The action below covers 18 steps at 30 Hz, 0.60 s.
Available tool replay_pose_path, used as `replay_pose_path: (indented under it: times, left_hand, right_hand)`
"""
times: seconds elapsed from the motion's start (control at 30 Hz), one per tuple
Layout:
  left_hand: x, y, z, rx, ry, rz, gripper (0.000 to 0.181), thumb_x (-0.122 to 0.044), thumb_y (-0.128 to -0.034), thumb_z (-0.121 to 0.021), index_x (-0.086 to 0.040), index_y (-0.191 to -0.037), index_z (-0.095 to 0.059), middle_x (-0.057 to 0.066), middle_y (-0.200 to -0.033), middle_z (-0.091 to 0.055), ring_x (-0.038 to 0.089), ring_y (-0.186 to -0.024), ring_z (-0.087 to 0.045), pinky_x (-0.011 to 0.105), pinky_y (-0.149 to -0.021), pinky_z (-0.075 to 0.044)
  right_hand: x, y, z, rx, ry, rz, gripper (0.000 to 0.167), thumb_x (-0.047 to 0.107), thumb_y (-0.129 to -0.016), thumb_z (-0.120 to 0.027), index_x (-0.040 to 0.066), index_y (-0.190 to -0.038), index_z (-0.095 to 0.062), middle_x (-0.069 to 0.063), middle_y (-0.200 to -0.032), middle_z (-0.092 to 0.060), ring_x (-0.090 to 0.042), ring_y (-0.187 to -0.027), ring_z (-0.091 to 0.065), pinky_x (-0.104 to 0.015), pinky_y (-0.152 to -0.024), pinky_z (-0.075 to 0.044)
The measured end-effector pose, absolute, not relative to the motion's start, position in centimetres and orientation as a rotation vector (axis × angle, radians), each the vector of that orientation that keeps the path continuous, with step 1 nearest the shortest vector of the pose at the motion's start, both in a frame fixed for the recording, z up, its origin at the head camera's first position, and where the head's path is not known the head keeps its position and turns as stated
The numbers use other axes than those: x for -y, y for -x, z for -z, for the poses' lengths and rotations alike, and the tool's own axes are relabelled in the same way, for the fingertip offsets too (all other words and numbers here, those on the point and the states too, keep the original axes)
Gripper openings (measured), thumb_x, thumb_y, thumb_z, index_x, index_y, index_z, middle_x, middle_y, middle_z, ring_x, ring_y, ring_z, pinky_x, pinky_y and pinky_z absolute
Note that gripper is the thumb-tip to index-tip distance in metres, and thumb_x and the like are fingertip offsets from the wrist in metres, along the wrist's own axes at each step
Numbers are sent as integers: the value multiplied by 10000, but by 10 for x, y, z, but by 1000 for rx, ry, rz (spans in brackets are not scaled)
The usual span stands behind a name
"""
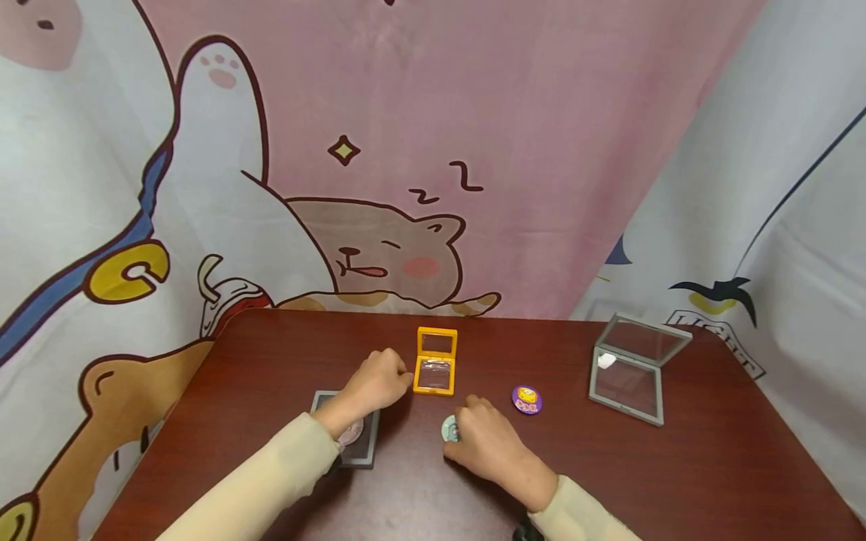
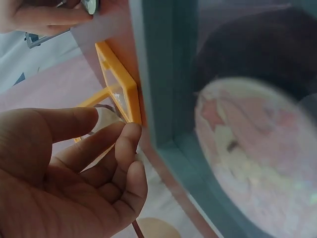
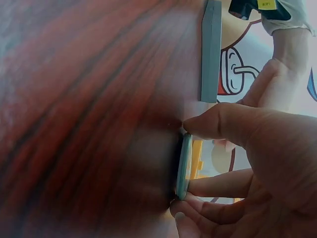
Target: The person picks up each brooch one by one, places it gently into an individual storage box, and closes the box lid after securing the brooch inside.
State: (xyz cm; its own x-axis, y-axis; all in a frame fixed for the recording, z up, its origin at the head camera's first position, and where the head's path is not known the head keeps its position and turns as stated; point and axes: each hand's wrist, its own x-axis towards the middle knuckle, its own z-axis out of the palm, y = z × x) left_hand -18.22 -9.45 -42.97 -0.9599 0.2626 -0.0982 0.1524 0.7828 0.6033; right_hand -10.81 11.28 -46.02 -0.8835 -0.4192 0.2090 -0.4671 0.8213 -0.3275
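My right hand (image 1: 487, 443) pinches a round pale blue-green badge (image 1: 449, 429) by its rim, thumb on one side and fingers on the other. In the right wrist view that badge (image 3: 184, 166) stands edge-on, low over the tabletop. Close to the left side of a small open yellow display case (image 1: 434, 377) is my left hand (image 1: 379, 382), fingers loosely curled and holding nothing; I cannot tell whether it touches the case. Under my left wrist lies a grey case (image 1: 366, 451) with a pink badge (image 1: 352, 433) in it, partly hidden by the sleeve.
A purple badge with a yellow figure (image 1: 526, 400) lies right of my right hand. Farther right stands a larger grey display case (image 1: 625, 383), its lid raised. Behind the brown table (image 1: 541, 481) hangs a printed cartoon curtain (image 1: 541, 150).
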Motion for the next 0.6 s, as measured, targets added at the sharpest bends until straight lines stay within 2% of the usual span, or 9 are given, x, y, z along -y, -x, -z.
replay_pose_path:
  times: [0.27, 0.37, 0.4, 0.6]
  left_hand:
    - [87, 198, 452, -2748, -358, -901, 607, -148, -983, -696, -199, -461, -391, -105, -462, -259, 74, -424, -236, 261, -432, -233]
    - [86, 201, 454, -2742, -353, -901, 617, -150, -989, -713, -193, -462, -395, -99, -462, -253, 78, -421, -230, 257, -427, -223]
    - [83, 197, 441, -2726, -313, -894, 626, -113, -986, -713, -181, -457, -386, -89, -453, -250, 84, -418, -228, 256, -426, -221]
    - [81, 203, 445, -2739, -309, -861, 639, -94, -963, -753, -165, -469, -352, -77, -467, -228, 85, -431, -202, 245, -425, -196]
  right_hand:
    - [-116, 111, 457, 2906, -700, -673, 265, 144, -655, -827, 135, -632, -563, 5, -723, -471, -144, -638, -443, -286, -540, -386]
    - [-119, 114, 455, 2921, -681, -707, 256, 139, -672, -826, 133, -647, -572, 16, -726, -460, -134, -639, -436, -286, -546, -388]
    - [-121, 114, 455, 2924, -675, -712, 252, 137, -677, -821, 134, -651, -571, 18, -728, -457, -135, -643, -434, -288, -547, -386]
    - [-128, 116, 450, 2919, -655, -736, 184, 122, -703, -811, 85, -731, -633, 20, -751, -470, -127, -670, -441, -276, -562, -396]
